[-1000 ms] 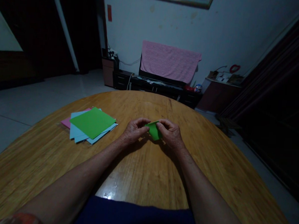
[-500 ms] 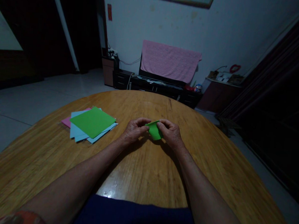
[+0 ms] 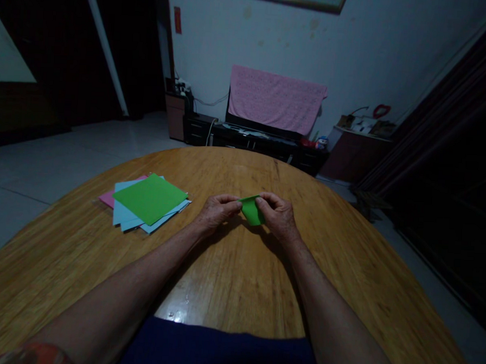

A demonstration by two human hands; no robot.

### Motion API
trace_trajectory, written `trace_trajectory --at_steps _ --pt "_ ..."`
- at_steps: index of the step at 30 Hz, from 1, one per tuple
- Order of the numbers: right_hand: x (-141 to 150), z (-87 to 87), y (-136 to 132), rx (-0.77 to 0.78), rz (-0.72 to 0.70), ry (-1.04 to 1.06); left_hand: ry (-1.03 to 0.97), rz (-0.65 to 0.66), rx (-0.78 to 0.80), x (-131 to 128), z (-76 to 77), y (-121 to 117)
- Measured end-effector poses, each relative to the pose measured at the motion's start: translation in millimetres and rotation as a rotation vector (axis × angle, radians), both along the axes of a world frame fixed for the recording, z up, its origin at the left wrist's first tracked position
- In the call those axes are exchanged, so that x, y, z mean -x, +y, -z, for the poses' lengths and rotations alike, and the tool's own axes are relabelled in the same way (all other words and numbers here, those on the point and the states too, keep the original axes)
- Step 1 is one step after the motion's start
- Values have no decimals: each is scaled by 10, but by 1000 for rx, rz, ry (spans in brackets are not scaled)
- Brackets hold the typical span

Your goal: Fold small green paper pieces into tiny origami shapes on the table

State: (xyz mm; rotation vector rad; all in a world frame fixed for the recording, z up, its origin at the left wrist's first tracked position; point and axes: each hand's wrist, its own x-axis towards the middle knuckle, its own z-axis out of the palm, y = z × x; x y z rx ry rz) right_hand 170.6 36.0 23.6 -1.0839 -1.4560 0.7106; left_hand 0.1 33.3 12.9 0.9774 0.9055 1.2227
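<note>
At the left of a round wooden table (image 3: 229,290), a fanned stack of coloured sheets (image 3: 123,212) is topped by a green square (image 3: 150,199). To its right, a small green paper (image 3: 251,212) is held between the left hand (image 3: 217,211) and the right hand (image 3: 278,215). By the left hand, its upper left corner is pinched, thumb and fingers brought together. By the right hand, its right side is gripped, the thumb laid on the near face. The paper is slightly bent, its top edge slanted upward to the right; whether the table is touched by its lower edge cannot be told.
</note>
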Motion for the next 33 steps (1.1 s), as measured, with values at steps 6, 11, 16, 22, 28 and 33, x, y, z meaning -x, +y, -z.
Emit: trace_trajectory --at_steps 6,11,16,22,28,33 --pt "-7 20 15 -35 3 -21 5 -20 -13 -7 41 41" --pt "-12 29 25 -44 20 -40 12 -36 5 -20 24 22" --pt "-7 38 26 -48 20 -34 14 -35 -3 -25 22 9" --pt "-7 63 35 -18 15 -2 4 -40 4 -36 17 -17" --pt "-18 84 55 -14 18 5 -7 -46 13 -37 -8 -24" --pt "-17 50 24 -37 -30 -72 -88 18 42 -29 -68 -84"
